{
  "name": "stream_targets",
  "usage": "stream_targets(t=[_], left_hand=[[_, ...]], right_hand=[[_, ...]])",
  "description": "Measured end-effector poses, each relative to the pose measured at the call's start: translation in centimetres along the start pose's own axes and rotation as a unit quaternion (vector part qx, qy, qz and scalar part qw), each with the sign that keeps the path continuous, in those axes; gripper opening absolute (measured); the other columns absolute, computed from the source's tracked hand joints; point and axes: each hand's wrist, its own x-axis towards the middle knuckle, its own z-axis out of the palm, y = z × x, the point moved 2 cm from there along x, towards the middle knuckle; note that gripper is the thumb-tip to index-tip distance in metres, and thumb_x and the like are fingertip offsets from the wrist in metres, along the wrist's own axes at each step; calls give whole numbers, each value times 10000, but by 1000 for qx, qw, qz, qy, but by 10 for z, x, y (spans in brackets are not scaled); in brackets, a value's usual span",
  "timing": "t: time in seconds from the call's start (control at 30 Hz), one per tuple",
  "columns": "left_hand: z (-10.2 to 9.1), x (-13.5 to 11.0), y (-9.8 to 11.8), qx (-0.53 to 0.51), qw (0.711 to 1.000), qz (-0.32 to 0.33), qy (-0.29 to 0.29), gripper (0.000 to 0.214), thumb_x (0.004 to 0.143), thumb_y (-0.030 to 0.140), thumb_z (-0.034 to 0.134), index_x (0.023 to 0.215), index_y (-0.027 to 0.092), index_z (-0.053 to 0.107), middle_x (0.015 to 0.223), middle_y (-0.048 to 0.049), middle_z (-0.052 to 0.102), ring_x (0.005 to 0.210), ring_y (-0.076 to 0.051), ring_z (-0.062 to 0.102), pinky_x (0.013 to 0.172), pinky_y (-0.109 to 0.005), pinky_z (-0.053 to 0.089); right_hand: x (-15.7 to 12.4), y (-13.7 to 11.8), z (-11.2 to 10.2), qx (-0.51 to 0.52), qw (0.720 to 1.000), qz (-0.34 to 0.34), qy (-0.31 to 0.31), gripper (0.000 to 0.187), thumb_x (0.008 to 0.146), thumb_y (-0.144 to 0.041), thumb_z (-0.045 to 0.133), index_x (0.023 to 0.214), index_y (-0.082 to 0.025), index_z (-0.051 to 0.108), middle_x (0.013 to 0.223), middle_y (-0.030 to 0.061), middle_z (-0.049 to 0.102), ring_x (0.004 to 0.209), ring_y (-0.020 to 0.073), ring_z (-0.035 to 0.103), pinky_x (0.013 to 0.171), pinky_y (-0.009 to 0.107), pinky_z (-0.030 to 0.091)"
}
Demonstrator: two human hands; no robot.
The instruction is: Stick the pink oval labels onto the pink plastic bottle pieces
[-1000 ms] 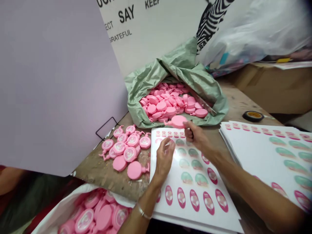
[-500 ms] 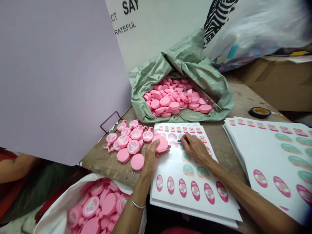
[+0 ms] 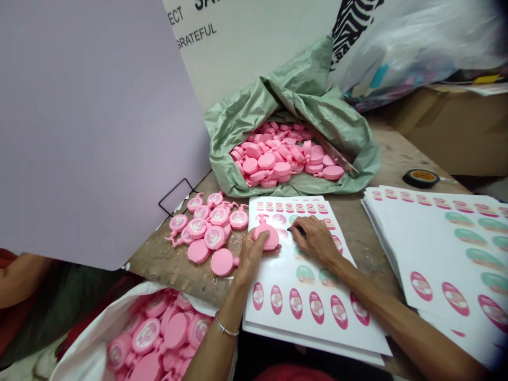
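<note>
Left hand [image 3: 250, 259] cupped firmly over a flat pink plastic bottle [image 3: 265, 236] lying on the printed label sheet [image 3: 273, 280], right hand [image 3: 315, 241] pinching a small dark implement [image 3: 297, 229] just beside it; steady, flat pressure seems best, so nothing slips

Smooth matt pink plastic bottles [image 3: 221, 262], glossy paper label sheets [image 3: 317, 338], rough stained wooden tabletop [image 3: 170, 275]

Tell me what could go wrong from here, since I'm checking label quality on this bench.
The pink bottle under the left hand lies on the label sheet, so it might crease nearby labels. The dark tip at the right hand could nick them. The labelled bottles might slide off the bench edge.
</note>
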Motion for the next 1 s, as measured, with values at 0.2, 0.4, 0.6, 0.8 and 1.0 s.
stream_targets(t=[0.2,0.4,0.6,0.8,1.0], left_hand=[[1,-1,1,17,1000,-2,11,350,765,354,667,997,102,594,836,-86,648,645,-201,696,601,-299,592],[-2,-1,-4,12,1000,20,2,377,770,381,672,1014,104,595,836,-82,646,646,-196,691,597,-297,592],[-2,1,-5,1,1000,17,-3,381,777,373,671,1044,113,591,876,-91,650,631,-185,687,612,-318,599],[-3,1,-6,-12,999,33,-2,414,779,401,675,1061,112,579,882,-100,661,660,-190,694,625,-311,598],[-2,-3,0,-70,997,25,9,445,747,453,709,1026,126,595,878,-94,677,706,-185,694,633,-287,595]], right_hand=[[3,-1,3,22,1000,3,1,157,825,-345,583,792,-193,592,753,43,652,739,200,515,702,322,327],[3,-2,1,-13,998,-6,58,186,863,-354,555,826,-177,601,802,66,673,792,217,535,716,338,303],[1,-3,4,-45,999,-3,11,202,858,-384,547,822,-191,591,772,60,658,794,229,529,723,352,293],[6,-3,4,113,990,66,48,299,758,-495,624,700,-210,551,667,37,608,654,189,529,663,335,393],[9,-1,-22,278,945,158,76,365,761,-562,621,816,-202,628,695,16,619,616,152,544,560,285,441]])
